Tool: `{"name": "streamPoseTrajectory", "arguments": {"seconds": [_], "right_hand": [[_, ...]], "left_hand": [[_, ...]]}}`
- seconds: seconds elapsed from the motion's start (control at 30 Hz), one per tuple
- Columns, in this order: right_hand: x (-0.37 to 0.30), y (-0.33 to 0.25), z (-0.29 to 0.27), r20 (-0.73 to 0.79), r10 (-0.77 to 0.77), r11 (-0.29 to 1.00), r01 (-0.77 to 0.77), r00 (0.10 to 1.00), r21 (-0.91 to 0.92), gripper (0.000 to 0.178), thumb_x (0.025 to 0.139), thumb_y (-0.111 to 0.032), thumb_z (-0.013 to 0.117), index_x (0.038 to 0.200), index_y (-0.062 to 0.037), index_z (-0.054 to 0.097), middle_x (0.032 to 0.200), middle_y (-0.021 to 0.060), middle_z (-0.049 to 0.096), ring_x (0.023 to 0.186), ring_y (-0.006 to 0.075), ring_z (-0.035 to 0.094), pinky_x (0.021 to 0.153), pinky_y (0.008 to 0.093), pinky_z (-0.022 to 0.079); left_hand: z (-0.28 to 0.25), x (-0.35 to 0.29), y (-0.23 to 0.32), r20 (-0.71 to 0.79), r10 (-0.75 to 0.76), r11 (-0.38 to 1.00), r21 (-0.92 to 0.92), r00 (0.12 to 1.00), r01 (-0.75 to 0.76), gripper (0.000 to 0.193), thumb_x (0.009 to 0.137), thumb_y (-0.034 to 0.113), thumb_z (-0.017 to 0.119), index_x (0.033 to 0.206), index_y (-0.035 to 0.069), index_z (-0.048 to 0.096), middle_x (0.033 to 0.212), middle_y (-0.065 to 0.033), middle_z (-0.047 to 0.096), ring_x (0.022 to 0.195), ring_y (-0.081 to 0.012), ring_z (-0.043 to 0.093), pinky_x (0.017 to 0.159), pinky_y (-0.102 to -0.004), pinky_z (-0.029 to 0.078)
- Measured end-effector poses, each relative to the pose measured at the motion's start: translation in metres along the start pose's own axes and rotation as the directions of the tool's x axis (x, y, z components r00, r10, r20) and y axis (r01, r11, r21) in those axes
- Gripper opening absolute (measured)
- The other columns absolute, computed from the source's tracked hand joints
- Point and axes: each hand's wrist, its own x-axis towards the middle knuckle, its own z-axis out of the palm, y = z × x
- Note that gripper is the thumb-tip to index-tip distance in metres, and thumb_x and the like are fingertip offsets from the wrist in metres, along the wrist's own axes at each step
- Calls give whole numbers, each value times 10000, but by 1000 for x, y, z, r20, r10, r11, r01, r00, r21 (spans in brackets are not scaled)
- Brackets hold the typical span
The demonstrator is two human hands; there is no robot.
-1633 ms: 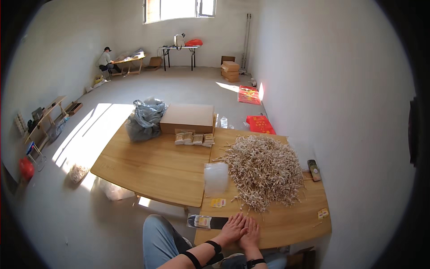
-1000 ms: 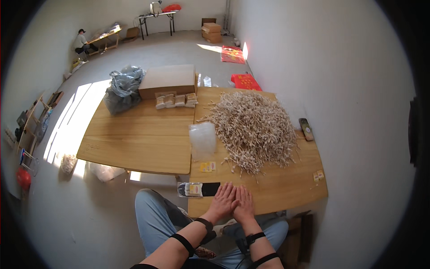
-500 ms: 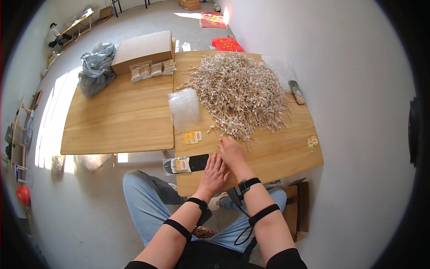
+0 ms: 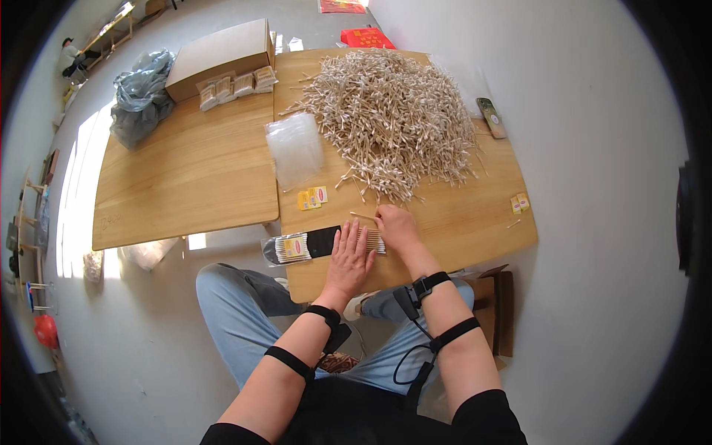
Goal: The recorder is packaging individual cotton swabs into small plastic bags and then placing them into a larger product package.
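Note:
My left hand (image 4: 348,261) lies flat, fingers stretched, over a black strip (image 4: 322,242) and the near part of a row of cotton swabs (image 4: 377,240). To its left, a clear bag (image 4: 270,251) with swabs and a yellow label card (image 4: 294,245) adjoins the strip. My right hand (image 4: 398,228) is closed in a pinch on a cotton swab (image 4: 361,216), which points left above the row. Just beyond it spreads a large heap of loose cotton swabs (image 4: 400,119). Part of the row is hidden under the left hand.
Small yellow cards (image 4: 311,198) and a stack of clear bags (image 4: 295,152) lie left of the heap. Filled packets (image 4: 237,86) stand by a cardboard box (image 4: 219,59) and a grey plastic bag (image 4: 141,100). A phone-like object (image 4: 490,117) rests at the right edge.
The view has shifted, with the table higher in the picture. My right hand has drawn back from the heap's edge, and a swab now shows in its fingers. My left hand stays flat.

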Motion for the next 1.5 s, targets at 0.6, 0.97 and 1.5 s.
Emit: {"name": "streamPoseTrajectory", "arguments": {"seconds": [0.6, 0.97, 1.5], "right_hand": [[-89, -15, 16, -121, -131, 991, 129, 984, -31, 640, 864, -217, 589, 1423, 18, 385, 1466, 205, 411, 1399, 346, 337, 1171, 475, 220], [-88, -23, 39, -76, -19, 968, -1, 997, -251, 592, 954, -255, 405, 1483, -5, 315, 1551, 173, 306, 1450, 307, 258, 1188, 498, 128], [-83, -19, 32, -67, -69, 960, 48, 995, -276, 613, 935, -276, 433, 1486, -29, 329, 1552, 156, 312, 1455, 287, 255, 1192, 503, 115]], "left_hand": [[-6, 3, 4, 155, -49, 993, 111, 987, 32, 545, 979, 354, 452, 1467, 117, 401, 1565, -151, 280, 1458, -345, 222, 1186, -477, 148], [-4, 4, 3, 245, -81, 988, 145, 966, 46, 561, 1003, 385, 383, 1473, 78, 384, 1574, -157, 259, 1470, -296, 212, 1186, -488, 129], [-6, 3, 6, 208, -25, 995, 104, 978, 4, 583, 1011, 400, 357, 1470, 41, 370, 1562, -167, 283, 1467, -302, 218, 1185, -492, 125]]}}
